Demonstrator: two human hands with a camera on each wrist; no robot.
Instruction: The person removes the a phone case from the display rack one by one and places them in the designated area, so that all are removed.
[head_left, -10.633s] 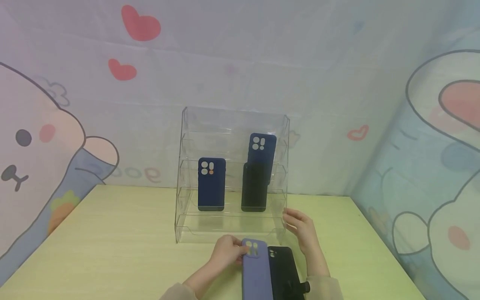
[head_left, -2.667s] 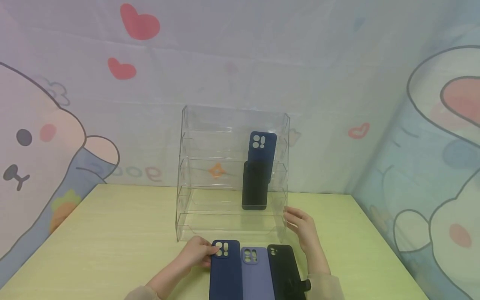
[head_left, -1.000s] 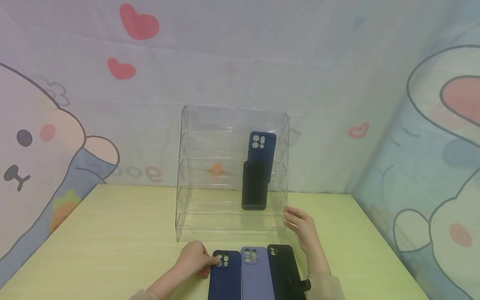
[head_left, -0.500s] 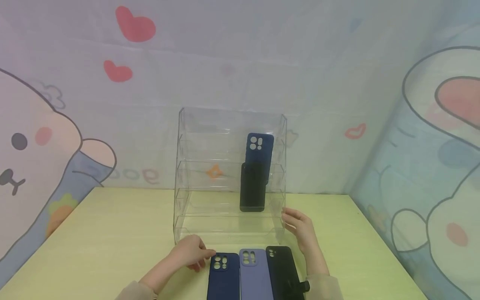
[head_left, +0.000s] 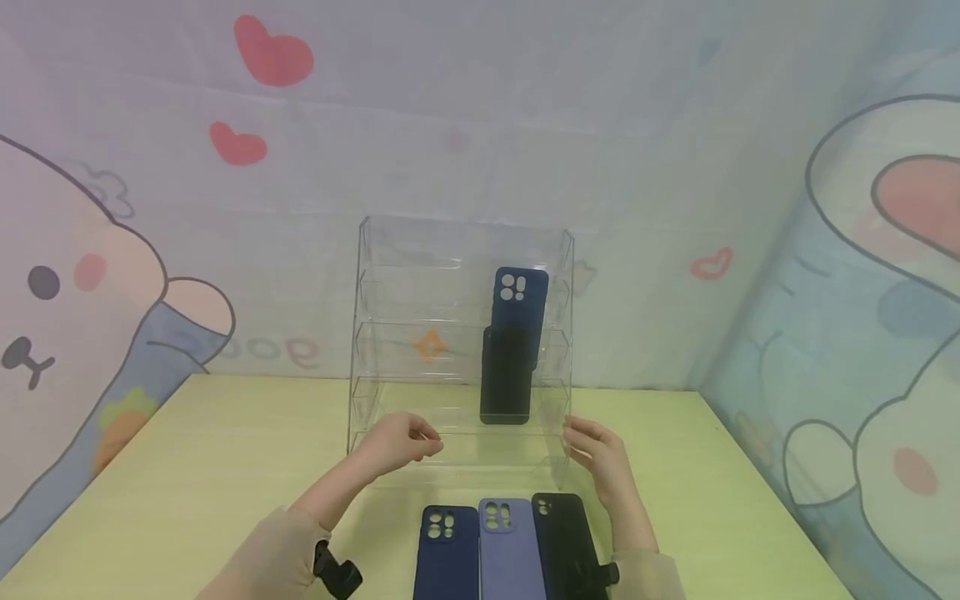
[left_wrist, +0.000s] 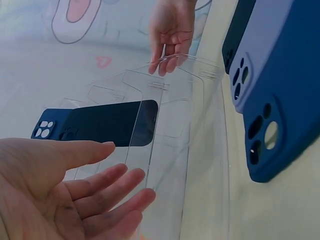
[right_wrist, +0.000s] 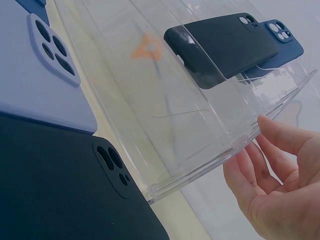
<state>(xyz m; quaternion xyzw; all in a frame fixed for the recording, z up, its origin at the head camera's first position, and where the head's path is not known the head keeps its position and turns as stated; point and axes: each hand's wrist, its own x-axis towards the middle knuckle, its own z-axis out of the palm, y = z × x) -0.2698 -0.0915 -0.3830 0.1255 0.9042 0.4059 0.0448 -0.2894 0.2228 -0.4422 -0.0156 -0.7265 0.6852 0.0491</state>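
Pale cloth backdrop (head_left: 645,158) with cartoon figures and hearts, behind a light yellow table (head_left: 247,467). On the table, a clear tiered rack (head_left: 420,287). Left hand (head_left: 399,439) above the table before the rack's lowest tier, fingers relaxed and slightly bent, thumb apart from the fingertips. Right hand (head_left: 602,454) at the rack's right side, fingers loosely bent, fingertips against the outer side wall. In front of the rack, lying in a row from left to right: navy case (head_left: 448,562), lilac case (head_left: 513,557), black case (head_left: 566,537). In the rack, toward the right: upright black case (head_left: 506,379) in a lower tier, partly covering the rear navy case (head_left: 531,310) in a higher tier
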